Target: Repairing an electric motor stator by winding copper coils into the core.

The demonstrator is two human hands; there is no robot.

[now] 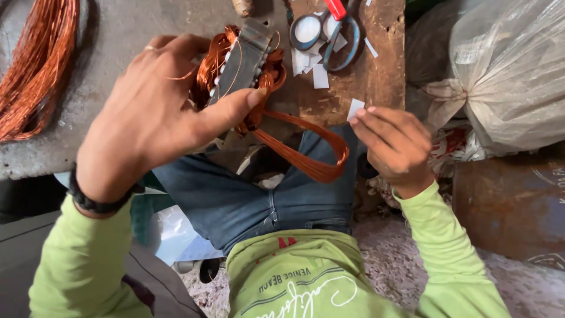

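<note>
The stator core (244, 59) wound with copper wire sits at the near edge of the grey bench (112, 35), toward eleven o'clock, with a loose copper loop (306, 156) hanging off the edge over the person's knees. Little free room lies between bench and lap. The left hand (153, 112) clasps the stator, thumb pressed along its side. The right hand (394, 141), at three o'clock, pinches a small white paper slip (355, 109) between fingertips. At twelve o'clock lie scissors (338, 35) and more white slips (312, 68), possibly cut insulation. A clear plastic sack (506, 70) bulges at two o'clock.
</note>
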